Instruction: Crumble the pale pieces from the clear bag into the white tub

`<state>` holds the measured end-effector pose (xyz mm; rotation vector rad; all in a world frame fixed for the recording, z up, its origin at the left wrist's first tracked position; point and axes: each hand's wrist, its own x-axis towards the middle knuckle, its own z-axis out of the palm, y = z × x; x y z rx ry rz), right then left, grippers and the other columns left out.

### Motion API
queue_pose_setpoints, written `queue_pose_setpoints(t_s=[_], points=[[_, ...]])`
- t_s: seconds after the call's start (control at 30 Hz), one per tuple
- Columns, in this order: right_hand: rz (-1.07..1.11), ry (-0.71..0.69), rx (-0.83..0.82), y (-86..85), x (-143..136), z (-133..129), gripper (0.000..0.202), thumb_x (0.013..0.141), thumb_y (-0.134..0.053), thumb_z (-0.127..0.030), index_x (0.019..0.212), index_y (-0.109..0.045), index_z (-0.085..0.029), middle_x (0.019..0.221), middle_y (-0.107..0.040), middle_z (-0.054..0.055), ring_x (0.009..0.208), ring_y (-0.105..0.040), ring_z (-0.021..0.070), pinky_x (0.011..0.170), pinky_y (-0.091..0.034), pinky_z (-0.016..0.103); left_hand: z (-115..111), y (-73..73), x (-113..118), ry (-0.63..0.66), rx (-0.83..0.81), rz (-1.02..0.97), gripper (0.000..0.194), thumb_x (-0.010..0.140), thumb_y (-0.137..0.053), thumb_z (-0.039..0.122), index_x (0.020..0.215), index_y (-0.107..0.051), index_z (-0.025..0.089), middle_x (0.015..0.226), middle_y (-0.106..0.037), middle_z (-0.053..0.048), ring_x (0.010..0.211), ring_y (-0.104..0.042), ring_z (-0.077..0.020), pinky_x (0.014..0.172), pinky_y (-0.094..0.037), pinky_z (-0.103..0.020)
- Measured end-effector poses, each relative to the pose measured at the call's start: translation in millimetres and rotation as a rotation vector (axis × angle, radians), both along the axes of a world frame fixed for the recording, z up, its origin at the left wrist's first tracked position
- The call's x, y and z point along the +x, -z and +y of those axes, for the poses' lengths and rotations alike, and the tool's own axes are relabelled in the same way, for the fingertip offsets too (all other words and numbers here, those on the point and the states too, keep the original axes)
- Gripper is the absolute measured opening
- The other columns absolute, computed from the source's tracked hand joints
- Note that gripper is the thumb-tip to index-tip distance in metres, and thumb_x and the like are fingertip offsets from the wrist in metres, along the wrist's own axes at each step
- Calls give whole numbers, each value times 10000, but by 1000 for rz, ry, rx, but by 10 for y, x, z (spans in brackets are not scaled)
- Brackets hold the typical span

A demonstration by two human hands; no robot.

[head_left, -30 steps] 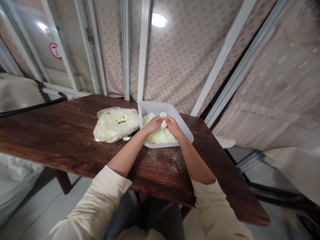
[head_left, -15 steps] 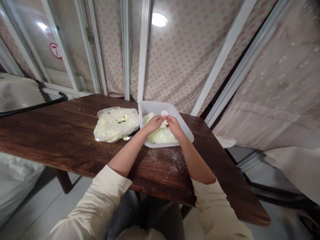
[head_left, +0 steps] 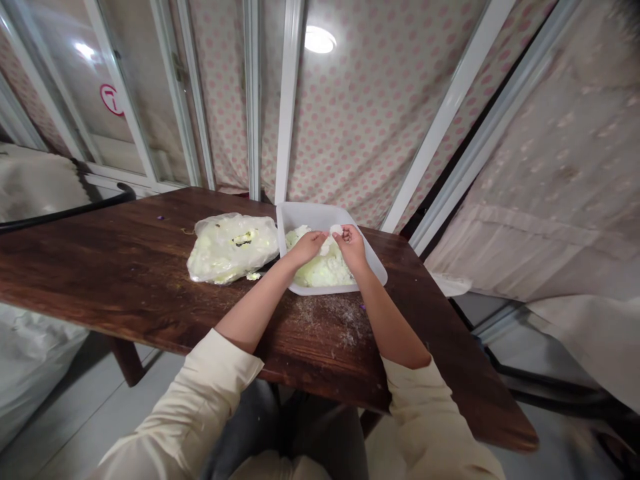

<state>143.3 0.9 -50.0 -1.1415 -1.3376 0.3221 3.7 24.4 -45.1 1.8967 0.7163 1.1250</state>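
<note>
A white plastic tub [head_left: 373, 261] holds many small white and pale yellow-green pieces [head_left: 325, 271]. Over the tub, my right hand [head_left: 351, 244] is closed on a small white piece [head_left: 337, 229] at its fingertips. My left hand [head_left: 311, 245] is beside it, fingertips pinched near the white piece; what they hold, if anything, is too small to make out. Left of the tub lies a clear plastic bag [head_left: 230, 250] with similar pale pieces inside and a torn opening on top.
The dark wooden table [head_left: 125, 267] carries pale dust near its front edge and a small pale piece [head_left: 253, 276] by the bag. A large white sack [head_left: 35, 367] stands at the lower left. Framed glass panels and dotted curtains rise behind.
My right hand has turned and shifted slightly right and up, carrying the white piece with it. A small gap now shows between my hands, whose fingertips were together before.
</note>
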Motion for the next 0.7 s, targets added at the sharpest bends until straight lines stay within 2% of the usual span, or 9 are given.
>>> queue_pose_setpoints(t_s=[0.17, 0.37, 0.43, 0.53, 0.6, 0.7], points=[[5, -73, -53, 31, -6, -5, 239, 773, -467, -444, 790, -506, -208, 720, -515, 2, 687, -478, 142, 649, -378, 263, -30, -10, -8, -68, -61, -33, 486, 776, -431, 586, 523, -293, 195, 488, -248, 33, 507, -242, -94, 506, -205, -268], [-79, -85, -6, 43, -19, -14, 314, 810, -420, -507, 713, -483, -214, 696, -519, 8, 685, -488, 153, 687, -382, 276, -11, -14, 13, -86, -74, -54, 476, 773, -463, 561, 502, -380, 179, 467, -337, 32, 492, -326, -91, 519, -263, -268], [-96, -73, 9, 44, -18, -20, 327, 825, -396, -513, 719, -486, -217, 704, -526, 15, 692, -490, 159, 696, -384, 281, -3, -13, 20, -52, -97, -54, 402, 778, -501, 492, 550, -443, 166, 502, -401, 27, 499, -380, -92, 524, -303, -260], [-106, -47, 1, 52, -8, -22, 340, 847, -358, -509, 743, -493, -215, 712, -532, 21, 698, -496, 162, 707, -386, 290, -7, -13, 20, -55, -141, -92, 201, 710, -628, 317, 721, -519, 148, 580, -466, 30, 530, -429, -88, 534, -344, -240], [-106, -40, -1, 56, -5, -25, 346, 853, -346, -509, 753, -494, -214, 720, -534, 22, 700, -499, 161, 713, -387, 290, -14, -10, 14, -87, -161, -113, 246, 680, -663, 265, 843, -520, 149, 573, -460, 47, 521, -428, -85, 528, -338, -231], [-124, -37, 8, 52, -8, -38, 338, 858, -349, -505, 755, -489, -215, 727, -537, 21, 704, -495, 162, 709, -388, 287, -14, 6, 3, -109, -141, -119, 300, 699, -659, 305, 902, -491, 162, 526, -423, 72, 487, -400, -81, 514, -300, -224]])
